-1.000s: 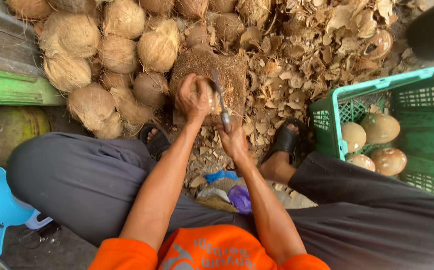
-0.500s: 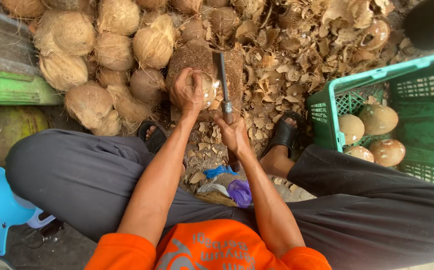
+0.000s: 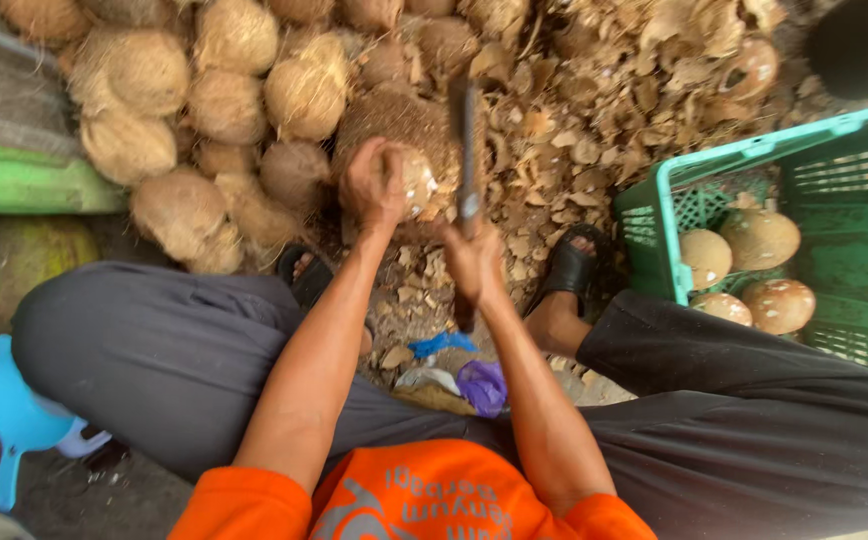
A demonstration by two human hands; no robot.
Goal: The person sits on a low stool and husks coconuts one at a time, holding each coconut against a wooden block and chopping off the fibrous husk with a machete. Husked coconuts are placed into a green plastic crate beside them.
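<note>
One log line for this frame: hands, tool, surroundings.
left hand: grips coconut | right hand: holds knife, blade up | green crate: peeled coconuts

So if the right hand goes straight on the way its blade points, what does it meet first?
Probably the big husked coconut just beyond the blade held by the right hand, beside the coconut in the left hand; depth is unclear.

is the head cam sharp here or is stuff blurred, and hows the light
Head view: the knife blade is motion-smeared, the right hand slightly soft; the left hand and coconut read clearer. Even, soft daylight, no hard shadows or glare; edges bend with wide-angle distortion.
</note>
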